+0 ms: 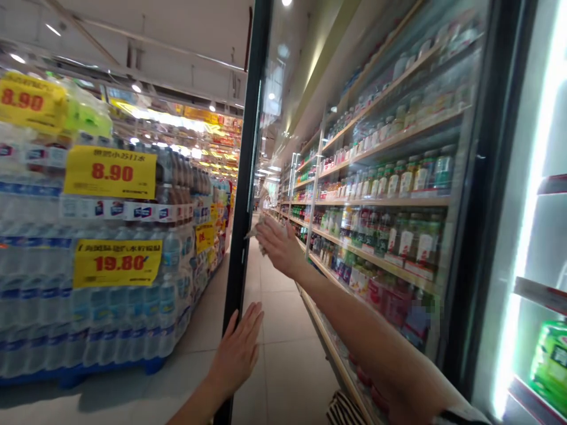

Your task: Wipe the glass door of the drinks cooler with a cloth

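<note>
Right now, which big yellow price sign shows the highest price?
The lowest one on the stacked water bottles: it reads 19.80, while the two above it read 8.90.

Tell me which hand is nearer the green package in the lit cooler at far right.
Right hand: nearer, up and to the left of the green package. Left hand: farther, well to the package's left, at the black door frame.

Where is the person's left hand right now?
In the head view, the left hand is low near the middle, flat against the black door frame, below the right hand and right of the stacked water bottles.
</note>
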